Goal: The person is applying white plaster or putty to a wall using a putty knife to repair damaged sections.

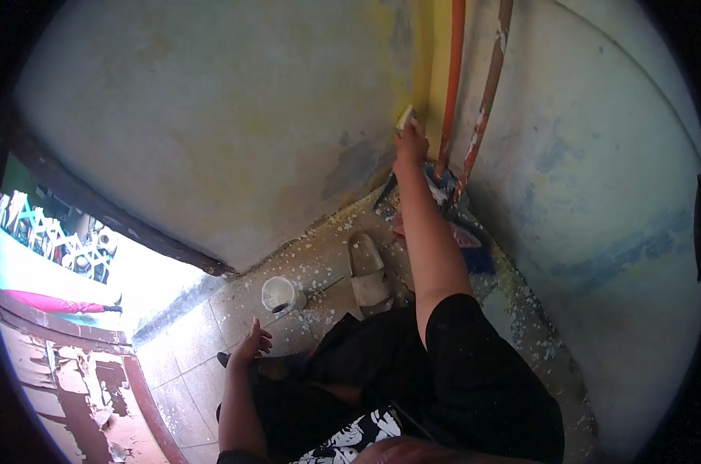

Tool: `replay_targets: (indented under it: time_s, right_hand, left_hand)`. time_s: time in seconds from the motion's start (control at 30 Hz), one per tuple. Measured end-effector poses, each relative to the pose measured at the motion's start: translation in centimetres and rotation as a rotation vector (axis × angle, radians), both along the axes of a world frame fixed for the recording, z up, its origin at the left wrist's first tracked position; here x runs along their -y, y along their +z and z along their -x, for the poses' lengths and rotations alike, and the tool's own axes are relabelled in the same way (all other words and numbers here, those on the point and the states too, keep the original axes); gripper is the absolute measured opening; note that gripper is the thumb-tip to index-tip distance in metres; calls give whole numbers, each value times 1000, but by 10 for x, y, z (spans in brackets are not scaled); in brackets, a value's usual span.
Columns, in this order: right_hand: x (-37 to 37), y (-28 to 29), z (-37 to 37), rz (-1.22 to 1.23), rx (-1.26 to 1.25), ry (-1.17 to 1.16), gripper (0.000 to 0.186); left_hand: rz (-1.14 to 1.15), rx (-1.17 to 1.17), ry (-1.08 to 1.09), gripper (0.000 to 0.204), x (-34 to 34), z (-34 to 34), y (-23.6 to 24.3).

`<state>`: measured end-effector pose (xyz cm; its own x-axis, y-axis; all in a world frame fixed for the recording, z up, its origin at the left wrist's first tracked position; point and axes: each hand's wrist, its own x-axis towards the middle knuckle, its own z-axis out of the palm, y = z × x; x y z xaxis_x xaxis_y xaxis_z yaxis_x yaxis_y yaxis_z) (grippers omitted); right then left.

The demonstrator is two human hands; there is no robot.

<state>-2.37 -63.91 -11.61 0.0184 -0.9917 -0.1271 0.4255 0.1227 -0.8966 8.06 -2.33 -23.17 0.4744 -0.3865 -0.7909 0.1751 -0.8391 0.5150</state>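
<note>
Stretched out far ahead, my right hand [410, 148] is closed on a small pale yellowish piece [404, 117], whose exact kind I cannot make out. That piece is at the stained grey-green wall [227, 116], close beside the yellow-painted corner strip [440, 58]. Lower left, my left hand [253, 341] hangs in the air with its fingers apart and nothing in it. Nearest to it, on the floor, stands a small white tub [282, 294] with something dark inside.
An orange pipe [450, 85] and a brown, flaking pipe [487, 108] run up the corner. A worn beige sandal [368, 286] lies on the tiled floor [192, 370] among paint flakes. Rags and a blue thing [478, 261] lie below the pipes. A peeling door [76, 379] is at left.
</note>
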Motion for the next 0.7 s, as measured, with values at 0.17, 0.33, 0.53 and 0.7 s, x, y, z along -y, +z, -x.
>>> replay_targets:
  time_s: [0.17, 0.33, 0.53, 0.7]
  right_hand:
    - [2, 62, 3, 391, -282, -201, 30]
    - [14, 172, -4, 836, -443, -393, 26]
    - [6, 215, -25, 1255, -550, -590, 30]
    - [-5, 212, -18, 1426, -761, -602, 42]
  left_hand:
    - [35, -30, 2, 87, 0, -3, -6]
    - [85, -34, 24, 88, -2, -5, -8]
    - [114, 75, 38, 88, -1, 0, 1]
    - [128, 49, 19, 88, 4, -3, 3]
